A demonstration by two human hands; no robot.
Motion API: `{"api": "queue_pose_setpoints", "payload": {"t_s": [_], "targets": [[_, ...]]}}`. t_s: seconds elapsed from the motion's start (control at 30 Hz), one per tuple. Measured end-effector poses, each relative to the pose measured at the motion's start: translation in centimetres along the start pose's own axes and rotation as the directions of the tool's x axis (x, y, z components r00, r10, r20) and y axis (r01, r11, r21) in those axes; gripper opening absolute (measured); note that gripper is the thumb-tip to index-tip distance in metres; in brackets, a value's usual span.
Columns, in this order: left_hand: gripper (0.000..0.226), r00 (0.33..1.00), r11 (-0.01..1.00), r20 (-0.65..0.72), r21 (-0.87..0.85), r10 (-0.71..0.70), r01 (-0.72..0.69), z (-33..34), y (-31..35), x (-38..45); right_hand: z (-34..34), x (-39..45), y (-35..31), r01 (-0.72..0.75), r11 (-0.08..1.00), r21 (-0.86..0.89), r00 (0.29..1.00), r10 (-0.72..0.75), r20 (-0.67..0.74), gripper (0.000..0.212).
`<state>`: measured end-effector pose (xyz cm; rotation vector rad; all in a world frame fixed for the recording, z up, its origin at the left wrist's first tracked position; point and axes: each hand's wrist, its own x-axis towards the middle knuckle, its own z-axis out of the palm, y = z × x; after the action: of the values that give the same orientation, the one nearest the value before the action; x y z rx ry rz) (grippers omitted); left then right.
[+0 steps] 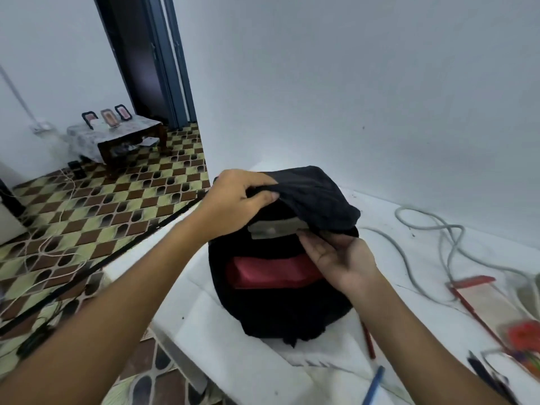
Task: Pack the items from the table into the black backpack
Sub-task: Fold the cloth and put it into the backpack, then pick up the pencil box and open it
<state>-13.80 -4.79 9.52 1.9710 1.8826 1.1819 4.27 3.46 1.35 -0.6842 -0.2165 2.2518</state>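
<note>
Left hand grips the top flap of the black backpack, thumb under the fabric edge, fingers curled over it, flap lifted. Right hand just below and to the right of the left, fingers curled round the lower right end of a flat grey item that sits in the bag's top opening, between the two hands. Below the hands, a second opening in the backpack shows a red lining or red item; cannot tell which. Backpack stands upright on the white worktop, directly under both hands.

Right of the right hand: grey cable looped loosely across the worktop. Further right and nearer the person, a red pen, an orange blurred object, and dark pens at the edge. Blue pen below the right forearm. Left of the left arm, checked floor tiles and a low side table well away.
</note>
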Motion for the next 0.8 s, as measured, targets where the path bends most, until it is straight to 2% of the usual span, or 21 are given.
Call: {"api": "queue_pose_setpoints", "payload": {"t_s": [0.2,0.3,0.4,0.5,0.6,0.63,0.7,0.77,0.8], "targets": [[0.022,0.992,0.99,0.106,0.136,-0.062,0.047,5.4,-0.1,-8.1,-5.2,-6.4,-1.9,-0.118,0.965,-0.233,0.991,0.129,0.032,0.032],[0.03,0.973,0.947,0.139,0.288,-0.186,0.14,8.6,-0.3,-10.6,-7.8,-8.7,-3.4,-0.148,0.903,-0.403,0.987,0.161,0.0,0.03],[0.043,0.907,0.844,0.167,0.461,-0.386,0.274,11.3,0.7,-11.6,-10.1,-10.9,-5.5,-0.107,0.847,-0.52,0.993,0.115,-0.017,0.029],[0.042,0.954,0.79,-0.038,0.551,-0.298,0.269,14.0,3.3,-10.8,-12.0,-13.0,-8.4,0.007,0.72,-0.694,1.0,-0.023,-0.014,0.018],[0.034,0.981,0.849,-0.189,0.512,-0.036,0.13,17.1,7.2,-9.3,-13.5,-14.8,-11.4,0.173,0.55,-0.817,0.968,-0.25,0.037,0.018],[0.029,0.987,0.903,-0.154,0.43,0.052,0.019,19.9,9.0,-7.7,-15.0,-16.0,-13.6,0.249,0.484,-0.839,0.924,-0.378,0.057,0.02],[0.021,0.991,0.97,-0.074,0.223,0.115,-0.096,22.6,11.5,-7.1,-16.0,-17.3,-15.2,0.344,0.304,-0.888,0.829,-0.543,0.135,0.027],[0.019,0.987,0.991,0.104,-0.061,0.124,-0.118,26.7,14.3,-6.2,-17.8,-19.2,-17.4,0.337,0.102,-0.936,0.664,-0.73,0.16,0.032],[0.016,0.972,0.983,0.213,-0.175,0.098,-0.061,28.6,15.7,-6.0,-18.7,-20.0,-18.5,0.294,0.018,-0.956,0.573,-0.804,0.161,0.03]]}}
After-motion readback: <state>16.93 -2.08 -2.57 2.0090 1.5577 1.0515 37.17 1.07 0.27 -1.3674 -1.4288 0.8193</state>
